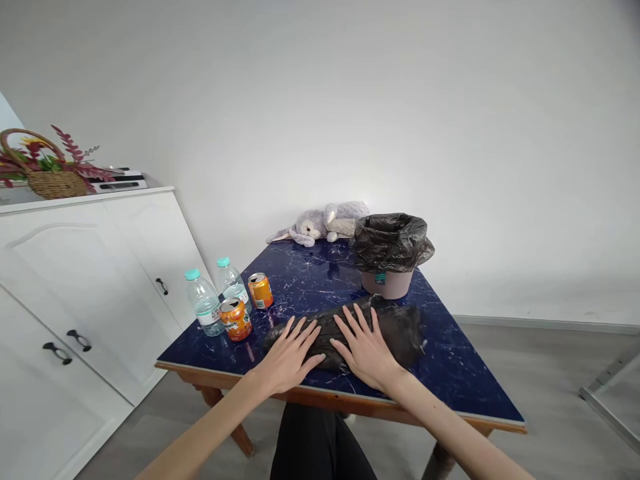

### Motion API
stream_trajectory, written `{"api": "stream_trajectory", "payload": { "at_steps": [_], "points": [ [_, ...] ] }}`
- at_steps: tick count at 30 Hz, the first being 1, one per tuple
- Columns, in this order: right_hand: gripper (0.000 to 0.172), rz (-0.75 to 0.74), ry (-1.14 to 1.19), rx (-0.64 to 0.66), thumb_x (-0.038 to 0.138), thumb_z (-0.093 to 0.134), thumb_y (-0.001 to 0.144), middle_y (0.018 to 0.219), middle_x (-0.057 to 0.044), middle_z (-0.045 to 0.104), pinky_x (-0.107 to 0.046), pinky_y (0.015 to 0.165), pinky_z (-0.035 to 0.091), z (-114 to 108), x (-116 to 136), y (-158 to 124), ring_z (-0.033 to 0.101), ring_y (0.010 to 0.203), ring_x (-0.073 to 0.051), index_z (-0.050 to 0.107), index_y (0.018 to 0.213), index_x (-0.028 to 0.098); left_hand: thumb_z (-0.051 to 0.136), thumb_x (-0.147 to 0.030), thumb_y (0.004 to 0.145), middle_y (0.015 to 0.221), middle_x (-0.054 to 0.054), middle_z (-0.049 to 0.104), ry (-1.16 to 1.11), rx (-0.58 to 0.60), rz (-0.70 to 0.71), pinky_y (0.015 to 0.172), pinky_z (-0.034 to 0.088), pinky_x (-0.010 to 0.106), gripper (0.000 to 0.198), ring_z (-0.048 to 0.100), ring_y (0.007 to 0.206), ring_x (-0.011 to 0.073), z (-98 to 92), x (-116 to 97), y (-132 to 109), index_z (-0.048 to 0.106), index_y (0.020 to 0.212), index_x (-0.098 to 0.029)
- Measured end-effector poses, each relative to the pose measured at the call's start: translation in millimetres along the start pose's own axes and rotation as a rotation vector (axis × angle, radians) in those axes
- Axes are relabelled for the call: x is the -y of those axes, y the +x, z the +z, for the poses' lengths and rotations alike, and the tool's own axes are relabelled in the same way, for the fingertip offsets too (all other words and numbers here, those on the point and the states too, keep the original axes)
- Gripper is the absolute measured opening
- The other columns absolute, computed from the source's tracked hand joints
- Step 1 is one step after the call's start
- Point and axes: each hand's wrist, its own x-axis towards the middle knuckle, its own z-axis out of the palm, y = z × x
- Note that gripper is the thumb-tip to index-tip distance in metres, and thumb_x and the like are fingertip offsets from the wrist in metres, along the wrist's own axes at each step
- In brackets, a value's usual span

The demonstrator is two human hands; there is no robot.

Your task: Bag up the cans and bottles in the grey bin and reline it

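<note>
A crumpled black plastic bag [400,330] lies on the dark blue marbled table [460,373] near its front edge. My left hand [290,357] lies flat on the bag's left end, fingers spread. My right hand [367,347] presses flat on the bag's middle, fingers also spread. Neither hand grips anything. Behind the bag stands a small pinkish bin [387,282] lined with a black bag [391,241].
Two water bottles [204,302] [233,283] and two orange cans [236,319] [261,290] stand at the table's left. A grey plush toy [323,223] lies at the far edge by the wall. A white cabinet [85,280] with a flower basket [47,167] is at left.
</note>
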Motion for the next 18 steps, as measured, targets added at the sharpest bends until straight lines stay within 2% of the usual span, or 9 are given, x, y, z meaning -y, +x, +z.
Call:
{"api": "stream_trajectory", "payload": {
  "at_steps": [2,4,8,11,13,15,17,18],
  "points": [
    [0.071,0.048,0.014,0.067,0.064,0.026,0.11,0.174,-0.013,0.029,-0.07,0.129,0.01,5,-22,1,0.017,0.163,-0.039,0.041,0.165,0.022,0.038,-0.058,0.11,0.172,0.008,0.037,-0.011,0.016,-0.04,0.13,0.026,0.06,0.067,0.031,0.16,0.0349,12.4,15,-9,0.027,0.17,-0.028],
    [0.071,0.123,0.045,0.126,0.065,0.024,0.11,0.174,-0.013,0.029,-0.066,0.129,0.014,5,-45,-1,0.019,0.163,-0.037,0.041,0.165,0.023,0.038,-0.056,0.111,0.173,0.007,0.034,-0.007,-0.003,-0.049,0.13,0.03,0.057,0.066,0.031,0.16,0.0331,16.8,25,-21,0.025,0.17,-0.03],
    [0.069,0.203,0.053,0.151,0.06,0.03,0.11,0.172,-0.016,0.034,-0.058,0.13,0.021,1,-82,-9,0.026,0.162,-0.033,0.045,0.162,0.018,0.046,-0.055,0.109,0.171,0.005,0.038,0.039,-0.078,-0.022,0.129,0.033,0.054,0.067,0.039,0.157,0.0319,5.5,29,-46,0.027,0.169,-0.032],
    [0.065,0.2,0.04,0.139,0.052,0.031,0.112,0.17,-0.018,0.038,-0.054,0.131,0.025,-5,-94,-13,0.03,0.16,-0.031,0.048,0.16,0.012,0.052,-0.053,0.107,0.169,0.007,0.043,0.068,-0.104,-0.025,0.13,0.03,0.059,0.073,0.043,0.154,0.0331,-5.8,28,-64,0.023,0.171,-0.032],
    [0.062,0.215,0.033,0.096,0.048,0.032,0.112,0.167,-0.019,0.042,-0.056,0.13,0.025,-12,-88,-16,0.032,0.16,-0.033,0.05,0.158,0.01,0.057,-0.051,0.105,0.166,0.008,0.047,0.074,-0.116,-0.045,0.128,0.031,0.062,0.079,0.044,0.153,0.0347,-9.8,31,-78,0.019,0.171,-0.031],
    [0.061,0.214,0.057,0.014,0.046,0.033,0.112,0.165,-0.019,0.046,-0.058,0.131,0.024,-22,-69,-19,0.034,0.159,-0.034,0.053,0.155,0.008,0.061,-0.049,0.103,0.161,0.009,0.054,0.073,-0.139,-0.046,0.126,0.036,0.064,0.079,0.047,0.151,0.0358,-11.9,35,-90,0.023,0.17,-0.032],
    [0.06,0.136,0.14,-0.046,0.046,0.039,0.111,0.164,-0.019,0.047,-0.056,0.132,0.024,-35,-37,-25,0.036,0.158,-0.032,0.052,0.155,0.008,0.063,-0.042,0.103,0.149,0.006,0.065,0.066,-0.165,0.006,0.125,0.039,0.063,0.066,0.057,0.142,0.0326,-15.6,36,-100,0.038,0.164,-0.035],
    [0.06,0.047,0.201,-0.03,0.046,0.044,0.109,0.166,-0.016,0.045,-0.055,0.132,0.024,-42,-17,-28,0.035,0.158,-0.031,0.049,0.158,0.011,0.062,-0.035,0.103,0.14,0.004,0.071,0.061,-0.177,0.056,0.125,0.04,0.061,0.056,0.063,0.134,0.0293,-19.3,33,-102,0.048,0.157,-0.036]
  ]
}}
